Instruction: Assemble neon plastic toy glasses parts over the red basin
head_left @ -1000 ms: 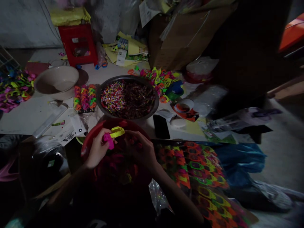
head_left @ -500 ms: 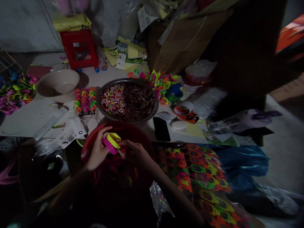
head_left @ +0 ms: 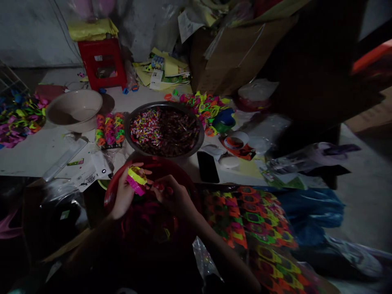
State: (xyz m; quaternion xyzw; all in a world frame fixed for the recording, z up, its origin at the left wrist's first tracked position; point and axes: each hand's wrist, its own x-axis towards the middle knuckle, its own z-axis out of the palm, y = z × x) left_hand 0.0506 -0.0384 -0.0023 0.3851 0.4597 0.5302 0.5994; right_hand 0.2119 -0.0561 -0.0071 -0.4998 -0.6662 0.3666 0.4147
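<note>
My left hand (head_left: 121, 199) is closed round a yellow toy watch (head_left: 137, 176) and a magenta toy watch (head_left: 135, 186), one against the other. Just to their right, my right hand (head_left: 177, 198) has its fingers curled in a pinch; whatever is between the fingertips is too small and dark to make out. Both hands are above a large red basin (head_left: 108, 197), where dim pink and yellow pieces lie in shadow. Beyond it, a metal bowl (head_left: 200, 141) holds many small wrapped candies, bright on the left and brown on the right.
Bundled toy watches (head_left: 110, 128) lie beside a beige bowl (head_left: 75, 108). A loose pile of toy watches (head_left: 206, 106) is behind the metal bowl. A black phone (head_left: 208, 166) rests near the table edge. Packed rows of watches (head_left: 260, 216) sit at right, below the table. A red stool (head_left: 102, 61) stands behind.
My left hand has shifted slightly left and up with the two toy watches. My right hand's fingers have come away from the watches and curled more tightly.
</note>
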